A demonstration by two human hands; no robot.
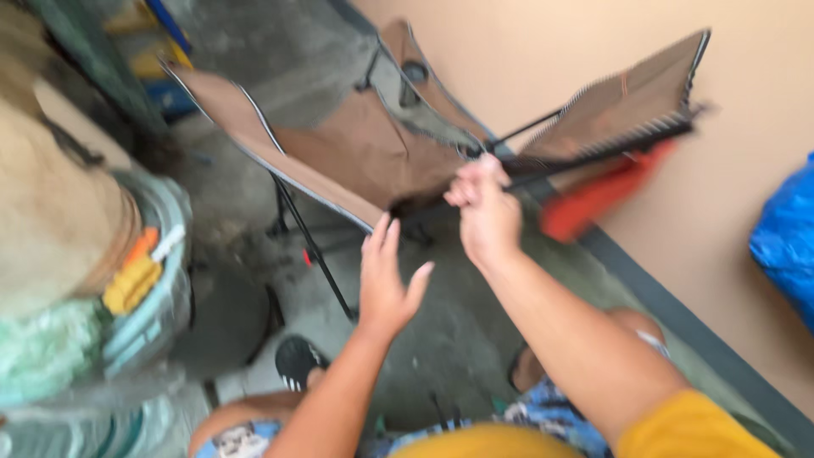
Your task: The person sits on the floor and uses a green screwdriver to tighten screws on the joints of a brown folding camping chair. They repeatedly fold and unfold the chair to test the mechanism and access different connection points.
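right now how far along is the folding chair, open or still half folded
Partly open: the brown folding chair has its seat fabric spread, but the frame sits skewed, not squarely on the floor. In hand: the right hand grips a black frame rod; the left hand hovers open by the seat edge. Left: standing it level.

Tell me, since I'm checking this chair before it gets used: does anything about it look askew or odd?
Yes. The brown folding chair is tipped and half collapsed, its fabric slack and its black frame legs splayed over the concrete floor. The right hand grips the frame; the left hand hovers open beside it. The picture is blurred, so damage cannot be judged.
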